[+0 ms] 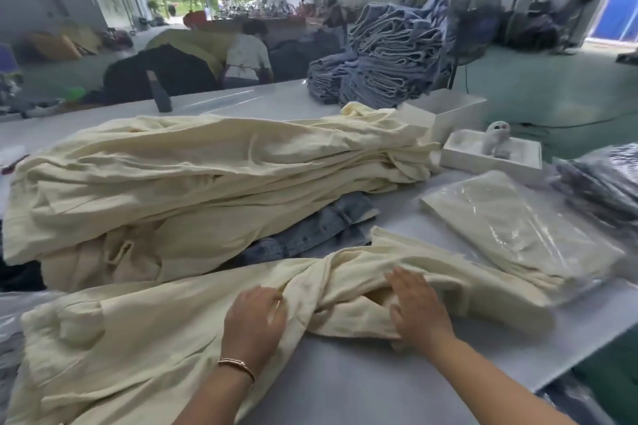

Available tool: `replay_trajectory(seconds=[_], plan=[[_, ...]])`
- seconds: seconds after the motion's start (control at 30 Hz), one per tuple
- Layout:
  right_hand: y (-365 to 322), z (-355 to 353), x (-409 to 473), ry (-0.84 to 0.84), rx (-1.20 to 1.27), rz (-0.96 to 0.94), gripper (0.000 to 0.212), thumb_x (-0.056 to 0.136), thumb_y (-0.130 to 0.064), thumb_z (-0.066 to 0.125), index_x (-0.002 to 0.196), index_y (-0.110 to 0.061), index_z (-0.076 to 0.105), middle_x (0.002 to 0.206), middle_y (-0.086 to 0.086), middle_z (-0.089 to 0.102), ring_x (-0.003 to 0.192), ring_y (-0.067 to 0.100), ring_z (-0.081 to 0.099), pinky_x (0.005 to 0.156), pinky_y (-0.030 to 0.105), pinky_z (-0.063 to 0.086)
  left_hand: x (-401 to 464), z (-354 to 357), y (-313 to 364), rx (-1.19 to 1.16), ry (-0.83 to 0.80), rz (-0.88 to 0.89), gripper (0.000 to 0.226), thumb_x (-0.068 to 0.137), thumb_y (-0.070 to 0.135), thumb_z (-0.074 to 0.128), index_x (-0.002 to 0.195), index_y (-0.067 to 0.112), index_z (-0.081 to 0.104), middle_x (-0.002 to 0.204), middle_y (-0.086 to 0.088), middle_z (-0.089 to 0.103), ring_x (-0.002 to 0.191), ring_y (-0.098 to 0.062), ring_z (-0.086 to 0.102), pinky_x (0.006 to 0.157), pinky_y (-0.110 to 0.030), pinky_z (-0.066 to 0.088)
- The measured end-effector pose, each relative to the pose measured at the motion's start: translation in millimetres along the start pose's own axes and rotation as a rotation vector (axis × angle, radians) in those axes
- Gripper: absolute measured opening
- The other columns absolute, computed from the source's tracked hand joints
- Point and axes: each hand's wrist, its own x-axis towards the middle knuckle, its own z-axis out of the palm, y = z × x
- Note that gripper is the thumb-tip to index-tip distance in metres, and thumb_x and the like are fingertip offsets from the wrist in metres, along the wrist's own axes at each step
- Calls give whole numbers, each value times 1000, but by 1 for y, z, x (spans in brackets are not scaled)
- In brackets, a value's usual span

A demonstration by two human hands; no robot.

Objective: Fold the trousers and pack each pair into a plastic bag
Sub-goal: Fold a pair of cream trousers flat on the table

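A pair of cream trousers (131,331) lies crumpled across the near part of the white table (345,386). My left hand (253,319) rests on its bunched middle, the fingertips tucked into a fold. My right hand (419,309) lies flat with straight fingers on the cloth further right. Behind them sits a big heap of more cream trousers (207,169). To the right lies a folded cream pair sealed in a clear plastic bag (518,224).
Denim garments (321,228) poke out under the cream heap. White boxes (445,110) and a tray (490,159) stand at the right back, with bagged dark garments (604,183) at the far right. A tall stack of blue jeans (386,55) stands behind. A person (247,55) works beyond the table.
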Motion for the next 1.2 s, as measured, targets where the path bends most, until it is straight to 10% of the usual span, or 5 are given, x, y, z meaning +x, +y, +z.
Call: replay_trajectory(seconds=[0.27,0.6,0.8,1.07,1.2], plan=[[84,-32,12,526,276,-173,42,67,-5,41,94,-6,73,92,10,70,83,33,65,66,38,55,43,51,47,444,-100,-57,70,70,69,62,126,29,53,123,1,61,115,-22,55,94,-33,39],[188,-8,75,-482,-100,-39,142,49,-72,75,150,-34,-17,153,12,15,141,38,19,114,52,19,49,66,74,579,3,-271,38,69,21,55,103,34,66,101,1,67,100,-26,60,79,-32,44],[168,-19,107,-375,123,-115,63,72,-40,58,132,-25,48,122,1,60,114,26,57,90,39,47,18,11,91,-591,230,-404,36,58,-9,36,49,14,62,55,-2,56,58,-17,49,52,-19,38],[147,-132,154,824,59,-218,32,81,-13,61,112,-10,53,98,22,59,81,40,59,65,43,47,-22,40,110,-232,-199,-157,41,72,-24,51,74,8,78,77,-4,58,77,-15,54,68,-14,37],[193,-119,152,320,-30,-25,55,78,-18,67,125,-12,40,124,21,39,113,39,43,87,45,43,-31,77,114,-108,-554,-156,27,77,14,62,99,14,77,98,-6,72,88,-5,61,84,-19,44]])
